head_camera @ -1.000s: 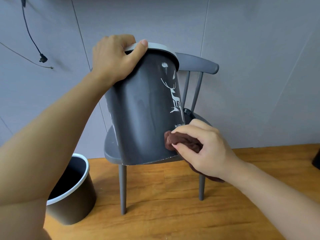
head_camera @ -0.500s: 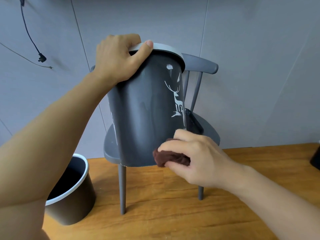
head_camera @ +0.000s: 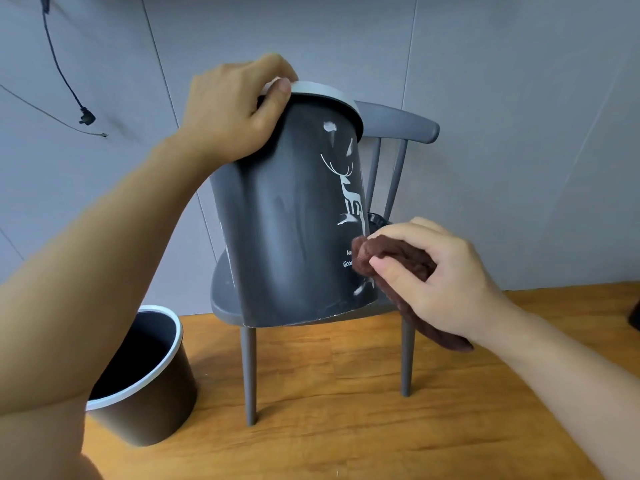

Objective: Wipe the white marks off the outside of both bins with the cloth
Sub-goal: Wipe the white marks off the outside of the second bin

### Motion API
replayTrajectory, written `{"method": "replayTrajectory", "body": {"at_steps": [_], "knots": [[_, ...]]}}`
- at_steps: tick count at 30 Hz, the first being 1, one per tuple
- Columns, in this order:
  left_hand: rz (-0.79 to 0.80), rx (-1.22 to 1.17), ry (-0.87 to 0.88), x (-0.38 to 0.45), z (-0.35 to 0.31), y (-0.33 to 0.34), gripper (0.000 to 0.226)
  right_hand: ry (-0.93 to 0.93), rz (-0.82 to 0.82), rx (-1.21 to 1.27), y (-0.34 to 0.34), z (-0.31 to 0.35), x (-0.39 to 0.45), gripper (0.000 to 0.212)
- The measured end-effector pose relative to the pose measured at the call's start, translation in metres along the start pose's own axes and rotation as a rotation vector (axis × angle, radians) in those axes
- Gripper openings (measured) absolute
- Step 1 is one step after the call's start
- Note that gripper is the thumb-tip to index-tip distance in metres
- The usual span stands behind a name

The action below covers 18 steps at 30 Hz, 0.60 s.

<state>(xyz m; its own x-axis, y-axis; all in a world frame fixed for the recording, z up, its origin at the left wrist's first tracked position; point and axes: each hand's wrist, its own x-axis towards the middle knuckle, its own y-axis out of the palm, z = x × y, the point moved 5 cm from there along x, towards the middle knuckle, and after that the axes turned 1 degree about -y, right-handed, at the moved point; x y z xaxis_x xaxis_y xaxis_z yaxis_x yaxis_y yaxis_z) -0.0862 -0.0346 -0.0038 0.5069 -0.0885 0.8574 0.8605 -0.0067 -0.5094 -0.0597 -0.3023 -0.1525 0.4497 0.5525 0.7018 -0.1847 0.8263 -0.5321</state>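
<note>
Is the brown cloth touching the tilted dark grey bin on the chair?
Touching. The head view shows the bunched brown cloth, held by the right hand, pressed against the tilted dark grey bin low on its side, covering its white lettering.

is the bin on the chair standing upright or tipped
Tipped. The dark grey bin leans left, resting on its lower edge on the grey chair seat, and the left hand grips its rim.

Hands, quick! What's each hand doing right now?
Left hand: fingers curled over the rim of the tilted bin, holding it.
Right hand: fingers closed round the brown cloth, pressing it against the bin's side.
</note>
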Motion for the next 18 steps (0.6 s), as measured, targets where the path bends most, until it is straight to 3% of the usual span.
{"method": "replayTrajectory", "body": {"at_steps": [7, 12, 18], "knots": [[-0.023, 0.038, -0.015, -0.002, -0.006, 0.002, 0.027, -0.088, 0.173, -0.078, 0.038, 0.013, -0.010, 0.025], [-0.037, 0.017, -0.009, -0.002, -0.002, 0.002, 0.026, -0.136, 0.424, -0.097, 0.043, 0.015, -0.027, 0.014], [-0.048, 0.012, -0.032, -0.004, 0.002, 0.002, 0.027, -0.054, 0.119, 0.009, 0.015, 0.004, -0.008, 0.016]]}}
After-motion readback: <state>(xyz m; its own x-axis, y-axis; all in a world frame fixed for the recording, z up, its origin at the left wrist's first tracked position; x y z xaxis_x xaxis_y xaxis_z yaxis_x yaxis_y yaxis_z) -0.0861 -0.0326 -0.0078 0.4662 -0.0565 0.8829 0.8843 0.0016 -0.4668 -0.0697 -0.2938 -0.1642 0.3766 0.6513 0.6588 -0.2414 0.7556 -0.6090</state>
